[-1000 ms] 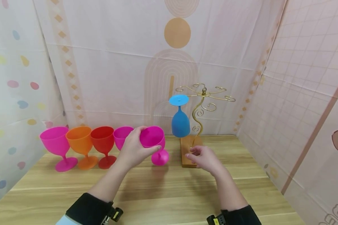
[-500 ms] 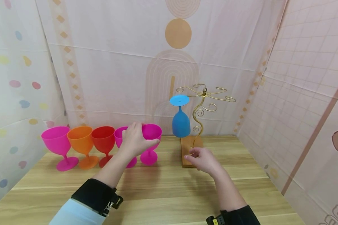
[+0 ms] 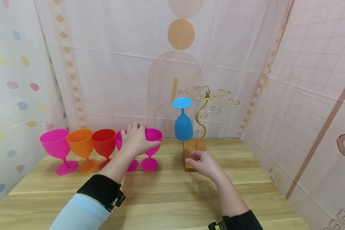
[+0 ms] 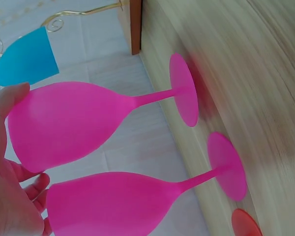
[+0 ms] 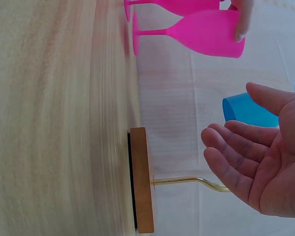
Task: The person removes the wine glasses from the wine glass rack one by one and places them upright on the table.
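My left hand holds a pink goblet by its rim, thumb on one side and fingers on the other. The goblet is upright, its foot right at the wooden tabletop. Close beside it stands a second pink goblet, partly hidden behind the hand in the head view. My right hand hovers in front of the wooden base of a gold wire rack, fingers relaxed and holding nothing. From one arm of this rack a blue goblet hangs upside down.
To the left, a red goblet, an orange goblet and another pink goblet stand upright in a row. Patterned curtains enclose the table at the back and sides.
My left hand has carried the pink goblet leftward and set it upright, close beside the other pink goblet. The right hand has stayed nearly still by the rack base.
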### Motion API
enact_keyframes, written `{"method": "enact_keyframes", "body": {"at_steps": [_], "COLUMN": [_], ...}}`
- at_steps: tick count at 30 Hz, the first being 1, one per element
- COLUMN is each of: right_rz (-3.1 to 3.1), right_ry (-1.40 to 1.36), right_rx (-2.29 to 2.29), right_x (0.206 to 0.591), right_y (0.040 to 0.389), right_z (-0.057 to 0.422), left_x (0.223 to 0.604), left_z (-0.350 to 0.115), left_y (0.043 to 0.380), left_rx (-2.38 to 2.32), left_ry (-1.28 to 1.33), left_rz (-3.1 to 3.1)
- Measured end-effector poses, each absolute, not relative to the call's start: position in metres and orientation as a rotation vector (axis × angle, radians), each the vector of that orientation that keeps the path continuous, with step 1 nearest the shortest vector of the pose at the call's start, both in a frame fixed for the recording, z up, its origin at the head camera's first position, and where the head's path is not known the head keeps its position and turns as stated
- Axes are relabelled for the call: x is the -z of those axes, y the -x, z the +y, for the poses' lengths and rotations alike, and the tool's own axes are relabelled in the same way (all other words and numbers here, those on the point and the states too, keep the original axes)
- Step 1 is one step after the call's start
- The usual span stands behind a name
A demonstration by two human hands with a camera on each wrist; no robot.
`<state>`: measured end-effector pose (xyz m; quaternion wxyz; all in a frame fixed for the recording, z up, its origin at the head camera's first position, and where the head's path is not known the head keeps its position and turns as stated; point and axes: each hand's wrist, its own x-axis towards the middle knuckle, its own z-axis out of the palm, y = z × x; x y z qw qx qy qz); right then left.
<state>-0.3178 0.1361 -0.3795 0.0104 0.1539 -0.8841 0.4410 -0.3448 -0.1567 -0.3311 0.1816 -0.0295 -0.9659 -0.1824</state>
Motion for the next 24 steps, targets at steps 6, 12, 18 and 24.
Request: {"method": "enact_keyframes", "body": {"at_steps": [6, 12, 18, 24], "right_rz": [-2.751, -2.760, -2.760, -2.769], "right_ry": [-0.467, -0.479, -0.478, -0.487], "right_rx": [-1.363, -1.350, -1.352, -1.352], "right_x": [0.3770, 0.3752, 0.3750, 0.3763], "right_y": [0.3159, 0.3142, 0.3144, 0.3151], "right_z": [0.1346, 0.1333, 0.1331, 0.1334], "left_x": [0.3348, 0.3347, 0.3342, 0.3358], "left_z": [-0.1571, -0.1578, -0.1600, -0.1620], "left_y": [0.3499, 0.3501, 0.3510, 0.3521], "left_rx": [0.458, 0.422, 0.387, 0.356], "left_ry": [0.065, 0.053, 0.043, 0.033], "left_rz": [-2.747, -2.754, -2.757, -2.769]}}
